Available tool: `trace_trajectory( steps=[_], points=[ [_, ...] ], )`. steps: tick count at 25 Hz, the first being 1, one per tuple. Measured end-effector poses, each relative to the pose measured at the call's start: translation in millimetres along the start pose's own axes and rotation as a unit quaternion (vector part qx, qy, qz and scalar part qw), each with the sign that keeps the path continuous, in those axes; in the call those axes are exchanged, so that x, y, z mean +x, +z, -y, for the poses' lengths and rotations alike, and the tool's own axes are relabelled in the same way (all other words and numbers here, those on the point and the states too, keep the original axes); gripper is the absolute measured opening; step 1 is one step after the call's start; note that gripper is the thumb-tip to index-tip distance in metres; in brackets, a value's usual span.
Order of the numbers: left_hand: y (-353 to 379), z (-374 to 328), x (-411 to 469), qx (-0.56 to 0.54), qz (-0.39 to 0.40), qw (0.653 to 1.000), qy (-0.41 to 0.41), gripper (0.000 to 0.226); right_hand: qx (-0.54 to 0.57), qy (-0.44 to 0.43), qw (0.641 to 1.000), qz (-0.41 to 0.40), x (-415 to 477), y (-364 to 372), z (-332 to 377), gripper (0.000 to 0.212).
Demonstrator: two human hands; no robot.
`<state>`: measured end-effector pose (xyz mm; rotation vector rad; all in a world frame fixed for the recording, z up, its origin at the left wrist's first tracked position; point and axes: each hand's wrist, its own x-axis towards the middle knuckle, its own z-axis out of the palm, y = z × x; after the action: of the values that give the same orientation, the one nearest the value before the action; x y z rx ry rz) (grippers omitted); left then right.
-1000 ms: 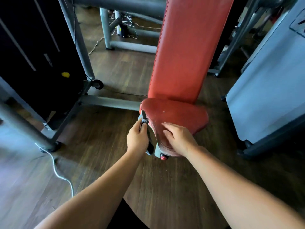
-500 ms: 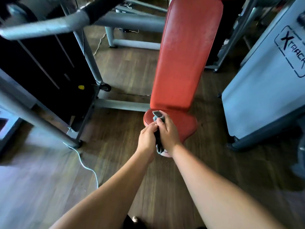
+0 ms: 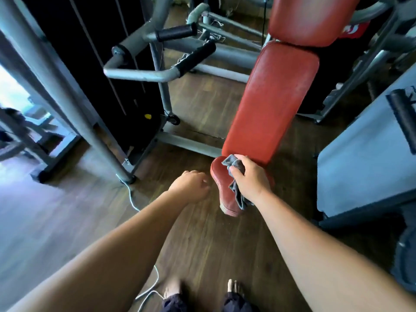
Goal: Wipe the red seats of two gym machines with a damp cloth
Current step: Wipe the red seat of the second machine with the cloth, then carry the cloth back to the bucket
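Note:
A small red seat [image 3: 221,188] sits low at the foot of a long red backrest [image 3: 270,104], with a second red pad [image 3: 308,19] above it. My right hand [image 3: 249,179] rests on the seat, shut on a grey cloth [image 3: 235,167] that is bunched under the fingers and hangs over the seat's front edge. My left hand [image 3: 191,185] hovers just left of the seat, fingers loosely curled, holding nothing and apart from the seat.
Grey machine frame tubes with black foam grips [image 3: 195,55] stand to the left beside a dark weight stack [image 3: 101,64]. A pale grey machine cover [image 3: 364,158] is close on the right. A white cable [image 3: 132,199] trails across the wooden floor. My bare feet show at the bottom.
The cloth went from my left hand to my right, which now presses it on the seat. My left hand let go and drew back left. The view has pulled back and up.

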<state>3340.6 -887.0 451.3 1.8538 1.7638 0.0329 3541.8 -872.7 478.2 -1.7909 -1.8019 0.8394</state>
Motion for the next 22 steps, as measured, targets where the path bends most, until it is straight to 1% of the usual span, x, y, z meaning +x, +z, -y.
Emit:
trace_trajectory(
  steps=[2, 5, 8, 10, 13, 18, 22],
  points=[
    [1.4, 13.8, -18.6, 0.022, -0.010, 0.998, -0.056, 0.039, -0.011, -0.048, 0.998, 0.037, 4.8, 0.0, 12.4, 0.042],
    [7.0, 30.5, -58.7, 0.030, -0.041, 0.991, -0.126, 0.032, -0.027, -0.122, 0.987, 0.098, 1.6, 12.3, 35.2, 0.042],
    [15.1, 49.9, -103.5, 0.001, -0.065, 0.980, -0.189, 0.033, -0.040, -0.174, 0.971, 0.157, -11.6, 37.0, 61.9, 0.042],
    [18.9, 68.0, -140.2, -0.036, -0.085, 0.968, -0.234, 0.038, -0.044, -0.212, 0.953, 0.211, -27.5, 60.0, 87.8, 0.041],
    [24.9, 97.4, -202.5, -0.080, -0.118, 0.940, -0.311, 0.041, -0.038, -0.273, 0.920, 0.279, -61.0, 98.7, 133.4, 0.039],
    [31.4, 152.9, -304.2, -0.110, -0.178, 0.888, -0.410, 0.041, -0.045, -0.356, 0.867, 0.346, -122.5, 164.5, 208.5, 0.038],
    [36.4, 206.7, -376.0, -0.114, -0.183, 0.858, -0.466, 0.044, -0.062, -0.406, 0.823, 0.392, -172.2, 224.4, 259.0, 0.039]
  ],
)
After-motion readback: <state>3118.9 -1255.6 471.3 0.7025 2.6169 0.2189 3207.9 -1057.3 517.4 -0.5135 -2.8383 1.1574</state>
